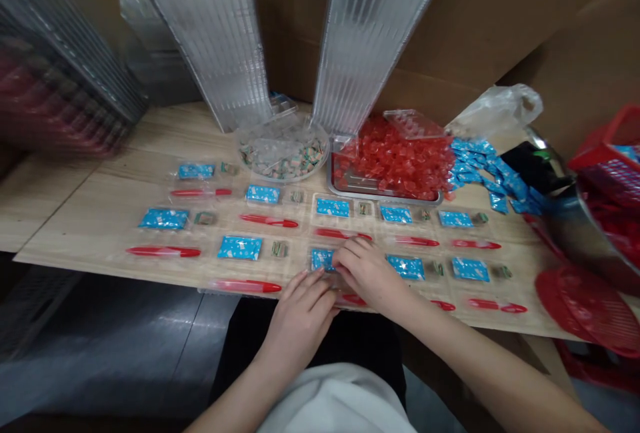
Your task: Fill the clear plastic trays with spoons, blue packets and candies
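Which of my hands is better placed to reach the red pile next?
Probably your right hand: it is nearer the red pile, which lies more to that side. Your left hand is lower, at the near edge of the table. Whether either hand holds something is hidden.

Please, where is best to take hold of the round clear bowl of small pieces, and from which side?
I would grip the round clear bowl by its rim, coming from the front left. The rim is exposed there, while stacked clear trays stand close behind and the metal tray sits beside its right.
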Demonstrator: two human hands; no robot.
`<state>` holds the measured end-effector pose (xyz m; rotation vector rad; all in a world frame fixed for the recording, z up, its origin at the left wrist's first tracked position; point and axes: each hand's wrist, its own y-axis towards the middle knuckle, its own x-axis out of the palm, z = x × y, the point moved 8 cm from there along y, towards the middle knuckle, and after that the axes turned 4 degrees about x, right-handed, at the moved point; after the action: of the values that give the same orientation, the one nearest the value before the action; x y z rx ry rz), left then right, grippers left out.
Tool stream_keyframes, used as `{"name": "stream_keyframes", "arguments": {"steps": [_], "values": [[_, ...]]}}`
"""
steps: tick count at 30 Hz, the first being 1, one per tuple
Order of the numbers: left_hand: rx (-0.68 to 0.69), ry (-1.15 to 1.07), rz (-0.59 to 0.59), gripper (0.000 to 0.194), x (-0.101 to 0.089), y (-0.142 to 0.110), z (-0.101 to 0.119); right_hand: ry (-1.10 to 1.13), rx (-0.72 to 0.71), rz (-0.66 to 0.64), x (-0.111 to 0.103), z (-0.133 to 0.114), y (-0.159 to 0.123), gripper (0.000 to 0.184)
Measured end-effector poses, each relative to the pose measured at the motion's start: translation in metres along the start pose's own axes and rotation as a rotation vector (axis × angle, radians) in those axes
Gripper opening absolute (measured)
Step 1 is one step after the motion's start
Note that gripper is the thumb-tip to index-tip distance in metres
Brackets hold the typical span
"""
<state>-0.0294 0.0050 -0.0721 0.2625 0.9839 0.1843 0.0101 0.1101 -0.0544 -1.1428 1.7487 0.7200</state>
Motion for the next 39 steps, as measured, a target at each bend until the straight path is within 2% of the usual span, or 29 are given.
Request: {"name": "stream_keyframes", "arguments": {"steps": [2,3,4,5,6,7,10,13,15,16,18,21,23,24,26,29,32,34,36,39], "values": [[0.007,-0.001,0.004,0.019,-0.001,0.0,0.001,0.113,-0.02,-0.064,-0.009,0.012,0.016,0.007],[0.013,0.003,0.01,0.02,-0.002,0.0,0.001,0.164,0.008,-0.057,-0.017,0.024,0.03,0.008],[0.02,0.008,0.018,0.021,-0.004,0.0,0.002,0.193,0.074,-0.012,-0.027,0.041,0.047,0.009],[0.024,0.014,0.027,0.022,-0.005,0.001,0.003,0.153,0.192,0.093,-0.04,0.062,0.064,0.012],[0.027,0.02,0.033,0.023,-0.006,0.001,0.004,0.077,0.31,0.189,-0.05,0.081,0.081,0.016],[0.026,0.025,0.037,0.024,-0.006,0.001,0.004,0.003,0.395,0.229,-0.054,0.095,0.097,0.017],[0.017,0.031,0.029,0.024,-0.006,0.003,0.004,-0.174,0.518,0.147,-0.042,0.117,0.14,0.022],[0.016,0.025,0.017,0.025,-0.004,0.003,0.004,-0.195,0.53,0.139,-0.033,0.123,0.153,0.016],[0.021,0.011,0.022,0.025,-0.004,0.001,0.004,-0.037,0.535,0.185,-0.038,0.127,0.142,0.01],[0.028,-0.001,0.037,0.025,-0.005,0.0,0.004,0.118,0.541,0.208,-0.041,0.128,0.132,0.009],[0.062,-0.045,0.098,0.027,-0.014,-0.002,0.006,0.579,0.546,0.239,-0.045,0.123,0.103,0.012],[0.043,-0.167,0.279,0.029,-0.04,0.006,0.002,1.3,0.541,0.154,-0.034,0.091,0.054,0.021],[-0.07,-0.287,0.374,0.032,-0.056,0.019,-0.01,1.526,0.577,0.048,-0.018,0.062,0.024,0.024],[-0.134,-0.368,0.38,0.035,-0.059,0.027,-0.016,1.566,0.6,0.01,-0.01,0.049,0.012,0.024],[-0.234,-0.55,0.319,0.033,-0.055,0.044,-0.024,1.539,0.609,0.007,0.001,0.033,-0.004,0.024],[-0.316,-0.706,0.235,0.019,-0.042,0.056,-0.026,1.371,0.551,0.122,0.002,0.025,-0.011,0.025],[-0.373,-0.756,0.242,0.017,-0.034,0.052,-0.026,1.205,0.499,0.211,-0.007,0.021,-0.016,0.023],[-0.452,-0.859,0.302,0.014,-0.031,0.046,-0.029,1.084,0.422,0.214,-0.016,0.014,-0.019,0.02],[-0.572,-1.048,0.361,0.013,-0.026,0.041,-0.035,0.922,0.311,0.223,-0.027,0.005,-0.022,0.023],[-0.748,-1.378,0.285,0.022,-0.009,0.037,-0.034,0.692,0.157,0.264,-0.038,-0.006,-0.026,0.032]]}}
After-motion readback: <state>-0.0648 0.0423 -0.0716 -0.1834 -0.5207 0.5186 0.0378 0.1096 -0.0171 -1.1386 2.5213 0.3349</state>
